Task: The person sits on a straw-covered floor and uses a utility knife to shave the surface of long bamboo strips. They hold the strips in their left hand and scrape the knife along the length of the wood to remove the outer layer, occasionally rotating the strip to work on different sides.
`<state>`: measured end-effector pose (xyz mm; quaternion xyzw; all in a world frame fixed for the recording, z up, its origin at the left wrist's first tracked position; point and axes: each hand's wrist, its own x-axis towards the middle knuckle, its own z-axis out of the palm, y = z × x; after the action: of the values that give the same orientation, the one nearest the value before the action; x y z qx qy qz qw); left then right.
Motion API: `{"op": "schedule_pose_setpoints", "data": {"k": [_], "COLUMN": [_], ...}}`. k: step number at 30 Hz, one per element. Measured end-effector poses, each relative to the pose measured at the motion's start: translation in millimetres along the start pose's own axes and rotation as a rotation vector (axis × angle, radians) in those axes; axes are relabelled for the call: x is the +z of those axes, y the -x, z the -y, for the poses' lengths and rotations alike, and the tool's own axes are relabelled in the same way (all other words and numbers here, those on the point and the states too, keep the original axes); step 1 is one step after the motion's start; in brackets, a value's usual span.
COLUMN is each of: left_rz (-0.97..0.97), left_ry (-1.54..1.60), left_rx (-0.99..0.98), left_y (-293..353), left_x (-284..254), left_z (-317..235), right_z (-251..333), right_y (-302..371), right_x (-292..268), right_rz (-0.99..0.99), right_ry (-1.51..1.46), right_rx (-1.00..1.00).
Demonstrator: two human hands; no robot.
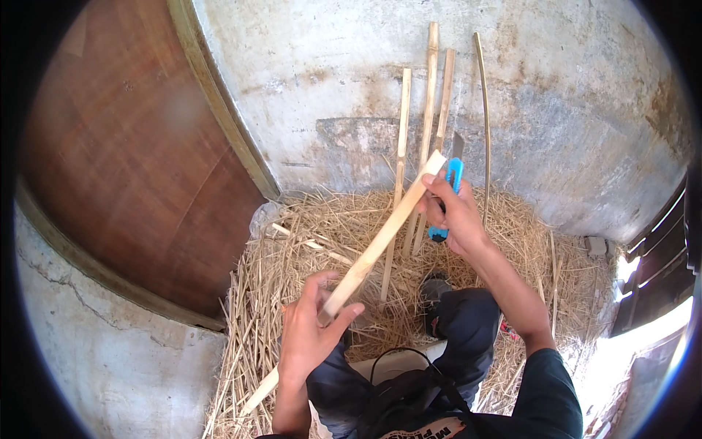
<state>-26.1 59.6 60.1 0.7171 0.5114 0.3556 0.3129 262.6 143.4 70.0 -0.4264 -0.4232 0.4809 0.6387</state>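
R hand [455, 212]: forearm up from approx. 4 o'clock, pointing to 11; R grip clamped on a blue cutter [455, 174], blade up toward 12, w/ thumb agst. the upper part of a pale wooden strip [387, 234]. L hand [303, 336]: forearm rising from approx. 7 o'clock, thumb out toward 2, fingers bent toward 1; L grip w/ thumb & fingers apart, one on each side of the strip; cannot tell whether they press on it. Strip: mid-view, spanning the hands; long axis approx. 1–7 o'clock, upper end toward 1, lower part partly hidden by L hand. Other strips [403, 132] at 12–1 o'clock, near-upright before the stained wall [570, 95], lower ends at the straw [274, 285]. Brown panel [139, 146], wood-framed, at 10.
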Motion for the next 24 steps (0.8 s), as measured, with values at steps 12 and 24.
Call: {"op": "schedule_pose_setpoints", "data": {"k": [12, 24], "left_rz": [0.105, -0.125], "left_ry": [0.301, 0.926], "left_rx": [0.339, 0.304], "left_y": [67, -31], "left_x": [16, 91], "left_z": [4, 7], "right_z": [2, -33], "right_y": [6, 84], "right_x": [-38, 6], "right_rz": [-0.206, -0.034], "right_ry": [-0.23, -0.387], "right_rx": [-0.135, 0.437]}}
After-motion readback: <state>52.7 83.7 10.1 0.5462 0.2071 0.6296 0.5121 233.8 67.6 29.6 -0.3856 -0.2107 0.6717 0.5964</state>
